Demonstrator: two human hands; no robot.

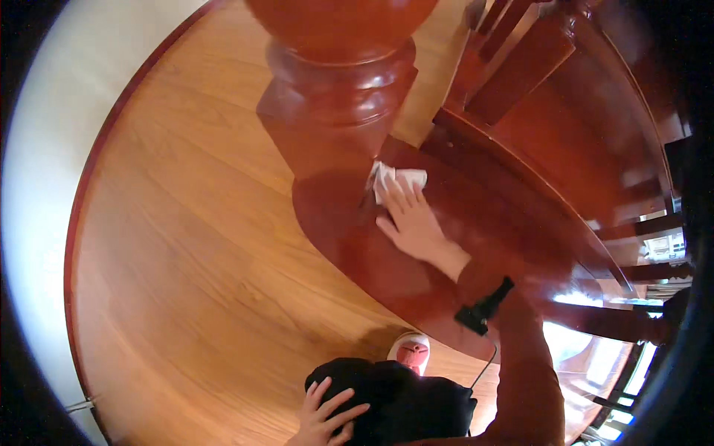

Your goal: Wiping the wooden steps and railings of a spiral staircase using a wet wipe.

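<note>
My right hand [416, 225] reaches forward, its fingers bent over a crumpled white cloth [411, 178]. They press the cloth against a glossy red-brown wooden step [338, 223], close to the foot of a thick turned post [327, 149]. The cloth's edges stick out beyond the fingertips, and what lies under the fingers is hidden. My left hand [331, 416] rests on my dark-clothed knee [394, 394] with its fingers spread, holding nothing.
Light wood flooring [193, 245] curves along the left beside a pale wall [59, 171]. Red-brown balusters [520, 74] and a raised ledge [535, 171] stand to the right. A black strap device [483, 308] with a thin cable is on my right forearm. A red-and-white shoe [411, 352] shows below the step.
</note>
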